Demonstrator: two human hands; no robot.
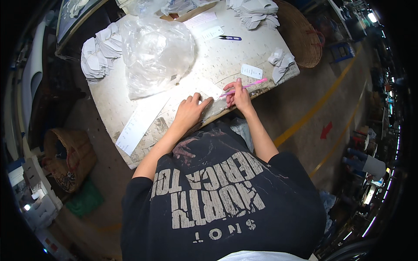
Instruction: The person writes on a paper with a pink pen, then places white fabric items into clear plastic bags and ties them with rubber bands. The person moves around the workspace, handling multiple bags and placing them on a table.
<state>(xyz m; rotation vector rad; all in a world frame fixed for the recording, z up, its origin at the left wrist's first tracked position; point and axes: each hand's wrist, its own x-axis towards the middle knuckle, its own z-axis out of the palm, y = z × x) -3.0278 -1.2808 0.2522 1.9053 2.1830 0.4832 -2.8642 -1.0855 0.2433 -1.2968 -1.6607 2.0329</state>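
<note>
My right hand (pixel 240 99) is closed around a pink pen (pixel 257 82), whose tip points left toward a small white tag (pixel 210 90) near the table's front edge. My left hand (pixel 190 112) lies on the table beside that tag, fingers slightly bent and apart, the index finger and thumb close to the tag's lower edge. Whether they touch it is hard to make out. A second white tag (pixel 251 70) lies beyond the pen. To the left, a long white paper strip (pixel 141 127) with handwriting slants across the table.
A large clear plastic bag (pixel 159 56) sits on the worn white table (pixel 237 56). Stacks of white cut pieces (pixel 96 56) lie at its left edge, others at the far right. Blue-handled thread snips (pixel 230 38) lie farther back. Wicker baskets (pixel 72 156) stand on both sides.
</note>
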